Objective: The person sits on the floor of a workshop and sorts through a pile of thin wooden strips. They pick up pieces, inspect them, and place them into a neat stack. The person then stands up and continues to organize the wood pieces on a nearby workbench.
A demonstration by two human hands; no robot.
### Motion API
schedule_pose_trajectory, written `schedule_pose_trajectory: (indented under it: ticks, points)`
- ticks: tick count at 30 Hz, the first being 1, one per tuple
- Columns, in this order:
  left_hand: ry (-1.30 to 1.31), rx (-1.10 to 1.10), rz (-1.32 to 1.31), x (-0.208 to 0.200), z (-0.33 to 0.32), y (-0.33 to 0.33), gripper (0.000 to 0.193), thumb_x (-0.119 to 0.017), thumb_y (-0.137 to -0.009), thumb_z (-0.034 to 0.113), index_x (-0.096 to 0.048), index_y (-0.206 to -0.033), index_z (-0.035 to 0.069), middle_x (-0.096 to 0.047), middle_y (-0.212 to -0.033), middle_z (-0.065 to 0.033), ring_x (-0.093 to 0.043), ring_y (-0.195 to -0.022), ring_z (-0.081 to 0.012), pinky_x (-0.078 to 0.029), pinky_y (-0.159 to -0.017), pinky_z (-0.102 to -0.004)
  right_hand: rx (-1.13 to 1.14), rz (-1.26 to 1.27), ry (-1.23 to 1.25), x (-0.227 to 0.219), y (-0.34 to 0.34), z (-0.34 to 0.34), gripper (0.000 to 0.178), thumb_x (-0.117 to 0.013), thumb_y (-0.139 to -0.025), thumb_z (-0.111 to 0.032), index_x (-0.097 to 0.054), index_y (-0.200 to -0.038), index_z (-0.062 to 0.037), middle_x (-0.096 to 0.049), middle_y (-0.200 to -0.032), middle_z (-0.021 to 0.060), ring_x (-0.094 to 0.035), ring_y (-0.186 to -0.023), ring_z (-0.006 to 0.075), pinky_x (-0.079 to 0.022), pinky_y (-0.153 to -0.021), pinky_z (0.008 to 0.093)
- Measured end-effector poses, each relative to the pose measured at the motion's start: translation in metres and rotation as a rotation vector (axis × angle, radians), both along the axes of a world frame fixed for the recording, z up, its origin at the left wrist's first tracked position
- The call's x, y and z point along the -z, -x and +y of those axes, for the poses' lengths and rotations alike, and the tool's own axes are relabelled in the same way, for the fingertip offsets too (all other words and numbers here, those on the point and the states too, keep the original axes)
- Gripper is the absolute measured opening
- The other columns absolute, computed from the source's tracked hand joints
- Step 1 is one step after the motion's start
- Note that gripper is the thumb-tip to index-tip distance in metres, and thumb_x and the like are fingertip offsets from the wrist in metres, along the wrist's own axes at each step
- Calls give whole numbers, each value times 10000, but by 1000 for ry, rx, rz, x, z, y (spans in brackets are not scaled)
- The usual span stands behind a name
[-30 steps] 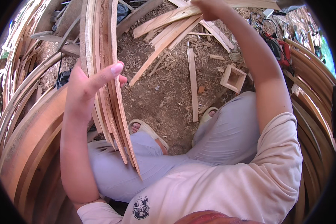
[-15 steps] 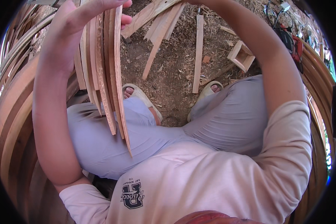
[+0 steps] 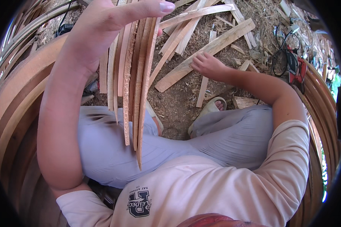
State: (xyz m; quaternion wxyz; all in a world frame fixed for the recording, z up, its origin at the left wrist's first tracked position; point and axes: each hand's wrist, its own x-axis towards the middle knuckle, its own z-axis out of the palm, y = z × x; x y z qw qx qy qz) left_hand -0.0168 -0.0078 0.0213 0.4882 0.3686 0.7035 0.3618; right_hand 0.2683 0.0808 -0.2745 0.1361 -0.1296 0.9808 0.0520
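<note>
My left hand is closed around a bundle of thin wooden slats. The slats stand on edge side by side, their near ends hanging over my left thigh. The thumb lies across them, and most of the other fingers are hidden behind the wood. Farther right, my right hand grips the near edge of a wide, flat wooden slat. This slat lies slantwise above the shavings-covered ground, crossing over a narrow wooden strip.
Several loose wooden strips lie piled beyond the bundle. Near my right foot is a small wooden box frame, partly covered by my arm. A red and black power tool with a cable sits at the right. Curved wooden pieces surround me.
My right hand has come back toward me from the far edge, bringing the wide slat with it. The left hand and its bundle have shifted slightly right in the view.
</note>
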Motion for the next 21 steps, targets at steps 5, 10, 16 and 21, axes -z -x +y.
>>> schedule_pose_trajectory:
  ticks: [5, 10, 16, 21]
  points:
    - [-49, 26, -160, -29, 14, -15, 569, -825, -811, 272, -617, -1222, -62, -698, -1061, -152, -700, -902, -194, -567, -854, -316, 40, 197, 6, 1, -1, 16, 383, -660, -867, -213, -577, -1217, -84, -577, -1164, 84, -567, -1104, 234, -477, -918, 422]
    - [-15, 38, -115, -27, 22, -26, 615, -833, -817, 253, -581, -1281, -63, -698, -1115, -167, -690, -941, -214, -548, -911, -333, 134, -11, -30, 1, 23, 36, 479, -730, -837, -191, -542, -1265, -91, -569, -1255, 108, -556, -1192, 257, -455, -1013, 471]
    - [11, 119, -101, -8, 10, 0, 711, -804, -781, 441, -612, -1246, -61, -681, -1111, -168, -705, -959, -216, -567, -878, -317, 111, 226, -36, -24, 89, 74, 536, -760, -822, -157, -524, -1292, -55, -566, -1312, 133, -547, -1237, 270, -485, -1019, 413]
    - [-2, 22, 42, 0, 3, -5, 755, -796, -751, 532, -639, -1200, -55, -682, -1074, -155, -721, -924, -204, -572, -844, -302, 372, 64, -169, -39, 98, 61, 422, -694, -874, -205, -572, -1223, -1, -621, -1238, 143, -606, -1176, 251, -551, -891, 377]
